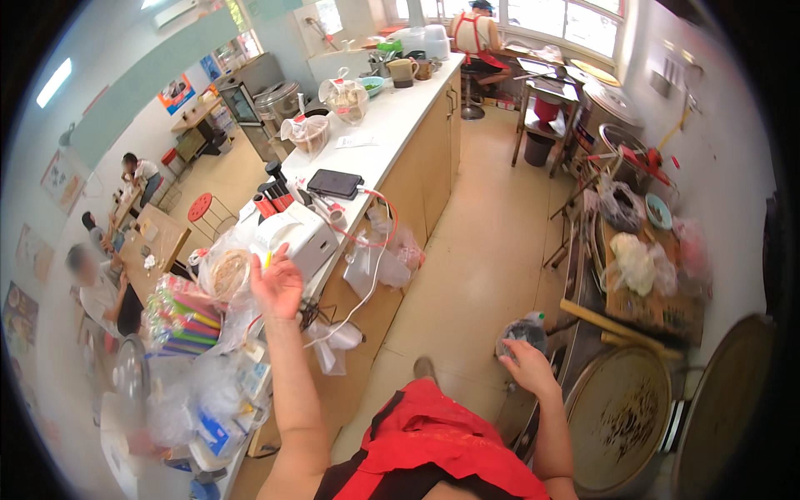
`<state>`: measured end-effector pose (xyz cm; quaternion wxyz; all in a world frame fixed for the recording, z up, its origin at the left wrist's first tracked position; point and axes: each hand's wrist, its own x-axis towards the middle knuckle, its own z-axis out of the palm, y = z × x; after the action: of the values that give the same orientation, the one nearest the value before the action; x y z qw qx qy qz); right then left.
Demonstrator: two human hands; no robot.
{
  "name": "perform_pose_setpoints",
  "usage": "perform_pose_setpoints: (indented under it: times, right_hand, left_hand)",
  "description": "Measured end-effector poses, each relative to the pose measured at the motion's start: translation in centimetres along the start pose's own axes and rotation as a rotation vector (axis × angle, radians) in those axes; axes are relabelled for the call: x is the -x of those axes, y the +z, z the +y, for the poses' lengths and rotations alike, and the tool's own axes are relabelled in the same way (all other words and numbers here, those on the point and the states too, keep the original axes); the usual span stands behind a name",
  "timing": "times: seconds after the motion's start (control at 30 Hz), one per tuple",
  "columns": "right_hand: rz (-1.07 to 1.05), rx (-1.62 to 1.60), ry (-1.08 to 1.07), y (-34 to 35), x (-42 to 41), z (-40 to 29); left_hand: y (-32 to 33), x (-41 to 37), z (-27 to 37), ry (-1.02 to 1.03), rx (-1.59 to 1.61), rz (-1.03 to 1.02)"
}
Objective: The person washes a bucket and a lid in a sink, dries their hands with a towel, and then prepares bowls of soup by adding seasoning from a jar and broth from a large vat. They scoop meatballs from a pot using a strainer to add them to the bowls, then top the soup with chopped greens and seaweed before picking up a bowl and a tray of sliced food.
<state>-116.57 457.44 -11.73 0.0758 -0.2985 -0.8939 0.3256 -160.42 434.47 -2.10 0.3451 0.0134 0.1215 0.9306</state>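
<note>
My left hand (279,284) is palm up over the counter's edge, fingers apart and slightly curled, with nothing visibly held. Just beyond it stands a white box-shaped device (303,240), which looks like a receipt printer. To its left lie a clear bag with a round light-coloured item (230,273) and wrapped coloured straws (190,322). A dark phone (335,184) with a red cable rests further along the counter. My right hand (525,362) hangs, fingers loosely spread, above the floor beside the griddle; a dark-lined bin or bag (524,334) shows behind it.
A white counter (400,119) runs along the left, bearing bagged bowls (307,132) and a mug (402,73). On the right are round griddles (619,415), a wooden board (650,300) and steel pots (609,103). A co-worker (475,37) sits by the window; several people sit left.
</note>
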Motion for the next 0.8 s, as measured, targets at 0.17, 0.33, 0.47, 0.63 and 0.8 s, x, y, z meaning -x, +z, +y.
perform_pose_setpoints:
  times: [0.17, 0.33, 0.47, 0.63, 0.8]
  right_hand:
    - [-0.080, -0.050, -0.086, -1.5, -13.6, 2.1]
    - [-0.232, -0.075, 0.006, -3.2, -22.4, 4.7]
    - [-0.296, -0.032, 0.027, -4.8, -29.4, 6.3]
    - [-0.411, -0.057, -0.037, -5.2, -38.8, 7.8]
    - [-0.499, -0.049, -0.209, -6.6, -49.0, 11.2]
  left_hand:
    - [-1.5, -5.2, 1.9, 0.115, 0.197, 0.003]
    - [-1.3, -7.2, 3.0, 0.661, -0.666, 0.422]
    - [0.2, -9.9, 1.9, 0.915, -1.039, 0.787]
    - [-2.2, -10.5, 5.0, 0.923, -0.887, 0.858]
    - [3.2, -13.6, 0.7, 1.379, -0.967, 1.002]
